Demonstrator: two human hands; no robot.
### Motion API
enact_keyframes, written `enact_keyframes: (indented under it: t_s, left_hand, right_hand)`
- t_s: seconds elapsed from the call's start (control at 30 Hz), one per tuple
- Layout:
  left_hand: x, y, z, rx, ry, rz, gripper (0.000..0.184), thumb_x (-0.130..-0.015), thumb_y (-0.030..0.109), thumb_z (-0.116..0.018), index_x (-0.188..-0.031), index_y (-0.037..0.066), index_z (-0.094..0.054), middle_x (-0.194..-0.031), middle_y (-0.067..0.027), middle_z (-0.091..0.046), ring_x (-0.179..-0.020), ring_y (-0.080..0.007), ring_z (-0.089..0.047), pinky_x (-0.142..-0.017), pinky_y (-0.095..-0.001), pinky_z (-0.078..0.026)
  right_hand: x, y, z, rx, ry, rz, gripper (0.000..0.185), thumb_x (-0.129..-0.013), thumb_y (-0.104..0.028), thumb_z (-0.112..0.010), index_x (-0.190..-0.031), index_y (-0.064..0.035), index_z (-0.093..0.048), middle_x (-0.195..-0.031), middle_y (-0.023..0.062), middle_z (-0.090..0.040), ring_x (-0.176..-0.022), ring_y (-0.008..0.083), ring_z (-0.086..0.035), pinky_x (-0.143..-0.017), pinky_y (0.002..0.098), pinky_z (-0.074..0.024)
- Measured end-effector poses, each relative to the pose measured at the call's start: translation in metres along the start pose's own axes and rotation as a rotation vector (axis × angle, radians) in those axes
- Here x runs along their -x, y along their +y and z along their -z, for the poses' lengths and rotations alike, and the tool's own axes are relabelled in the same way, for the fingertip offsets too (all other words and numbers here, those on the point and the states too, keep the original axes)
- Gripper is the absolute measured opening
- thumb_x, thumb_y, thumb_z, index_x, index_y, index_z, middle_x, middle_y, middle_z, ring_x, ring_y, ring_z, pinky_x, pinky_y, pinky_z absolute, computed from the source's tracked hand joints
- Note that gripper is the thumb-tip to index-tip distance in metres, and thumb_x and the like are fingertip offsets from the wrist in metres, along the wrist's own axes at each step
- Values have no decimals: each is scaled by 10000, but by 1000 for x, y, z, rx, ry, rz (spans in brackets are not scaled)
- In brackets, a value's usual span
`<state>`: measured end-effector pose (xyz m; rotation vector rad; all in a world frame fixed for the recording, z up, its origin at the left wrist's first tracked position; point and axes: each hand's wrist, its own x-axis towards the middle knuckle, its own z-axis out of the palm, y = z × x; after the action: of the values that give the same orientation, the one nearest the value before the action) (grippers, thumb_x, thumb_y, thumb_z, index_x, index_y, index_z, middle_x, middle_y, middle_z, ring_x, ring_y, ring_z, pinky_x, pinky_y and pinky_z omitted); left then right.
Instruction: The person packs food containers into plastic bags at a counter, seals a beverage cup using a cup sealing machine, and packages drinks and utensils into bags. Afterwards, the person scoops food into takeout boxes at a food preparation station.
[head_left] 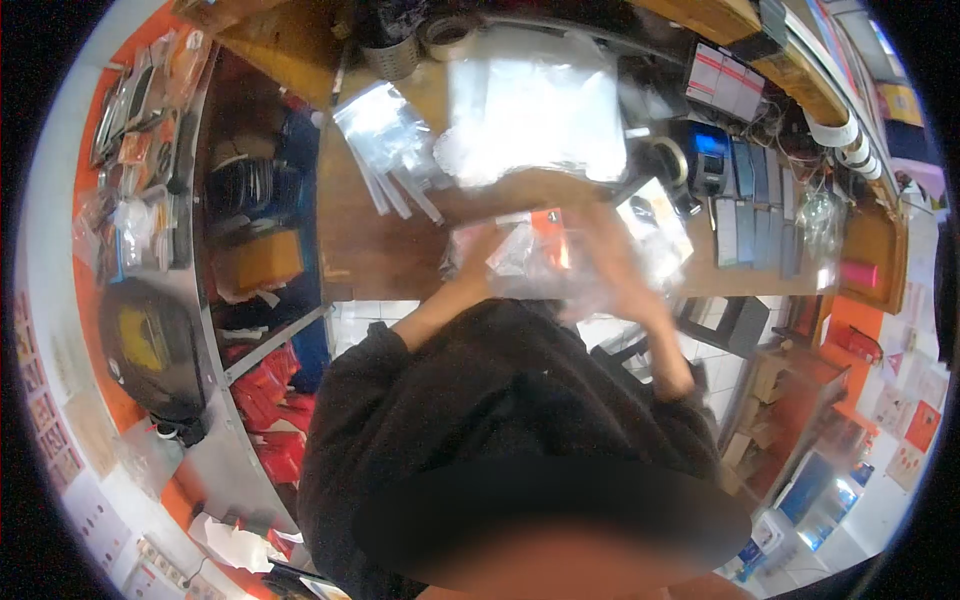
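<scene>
A clear plastic bag (515,255) with an orange-red label lies at the front edge of the wooden table (385,250). My left hand (472,268) grips the left side of this bag, its fingertips partly lost in blur. Over the bag's right side is my right hand (618,272), smeared by motion, so its grip does not show. Just beyond it sits a white packet with a dark print (655,220). Behind the hands are a large stack of clear plastic sleeves (540,110) and a smaller fan of clear bags (388,135).
A tape roll (450,38) and a perforated metal cup (390,58) stand at the back. To the right are a card terminal with a blue screen (708,155), phone-like dark slabs (745,220) and cables. A shelf with red packets (265,400) flanks my left side.
</scene>
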<state>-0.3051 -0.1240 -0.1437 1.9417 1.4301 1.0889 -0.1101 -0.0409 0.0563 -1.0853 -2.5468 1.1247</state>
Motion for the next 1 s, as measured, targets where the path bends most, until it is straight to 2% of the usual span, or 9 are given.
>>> enact_keyframes:
  t_s: [0.1, 0.17, 0.3, 0.47, 0.57, 0.63, 0.67, 0.87, 1.0]
  left_hand:
    - [6, 14, -33, -473, 321, 155, 295, -848, 171, -521, -1109, 33, -535, -1051, -103, -561, -992, -179, -547, -810, -290, -472]
    - [-10, 30, -22, -489, 335, 167, 276, -855, 135, -506, -1111, 34, -536, -1069, -113, -558, -1005, -185, -544, -816, -295, -472]
    - [-51, 53, 32, -300, 144, 139, 322, -801, 110, -528, -1118, 58, -550, -1095, -131, -558, -1039, -239, -520, -862, -343, -431]
    - [-65, 61, -10, -340, 175, 260, 328, -794, 105, -528, -1118, 60, -552, -1096, -133, -559, -1041, -245, -519, -873, -348, -420]
    - [-52, 70, -26, -353, 197, 350, 332, -790, 102, -527, -1119, 62, -553, -1097, -135, -559, -1043, -248, -519, -879, -351, -414]
    - [-45, 76, -31, -368, 216, 393, 335, -787, 101, -527, -1119, 63, -554, -1097, -136, -560, -1044, -250, -518, -884, -353, -410]
    - [-45, 78, -33, -379, 224, 410, 337, -786, 100, -526, -1120, 63, -555, -1097, -137, -560, -1044, -251, -518, -886, -354, -408]
    - [-32, 92, -44, -394, 277, 500, 345, -778, 94, -525, -1121, 66, -557, -1098, -140, -562, -1047, -257, -517, -899, -359, -395]
    - [-31, 94, -47, -400, 311, 526, 351, -773, 90, -525, -1122, 68, -559, -1099, -142, -563, -1049, -262, -516, -908, -363, -386]
  right_hand:
    - [-25, 17, -59, -239, -173, -24, 639, -681, -325, -694, -1210, -22, -500, -1261, 185, -475, -1201, 313, -413, -1034, 439, -292]
    - [-38, 2, -32, -525, -255, 191, 479, -733, -221, -634, -1166, -42, -535, -1216, 140, -524, -1182, 287, -440, -1030, 434, -305]
    - [-53, 14, -9, -8, -46, 797, 318, -761, -117, -571, -1078, -109, -585, -1168, 83, -555, -1151, 259, -466, -1006, 421, -353]
    - [-80, 28, 31, 232, -262, 992, 291, -756, -128, -601, -1046, -153, -597, -1085, 73, -572, -1058, 254, -508, -985, 408, -373]
    - [-113, 92, 103, -499, -184, 326, 218, -840, -153, -556, -1040, -88, -614, -1086, 82, -572, -1056, 226, -529, -951, 341, -393]
    - [-156, 163, 155, -425, 27, -18, 247, -900, -204, -481, -1027, -57, -634, -1052, 105, -642, -947, 193, -599, -803, 327, -460]
    - [-175, 194, 166, -157, 284, 11, 225, -891, -193, -499, -948, -37, -651, -948, 125, -667, -846, 251, -638, -739, 375, -473]
    - [-239, 306, 120, 767, 266, 65, 131, -801, -202, -590, -791, -76, -624, -821, 130, -643, -758, 297, -635, -685, 393, -487]
    - [-242, 319, 116, 724, 328, 37, 109, -798, -186, -590, -775, -82, -612, -798, 136, -638, -738, 296, -630, -667, 390, -485]
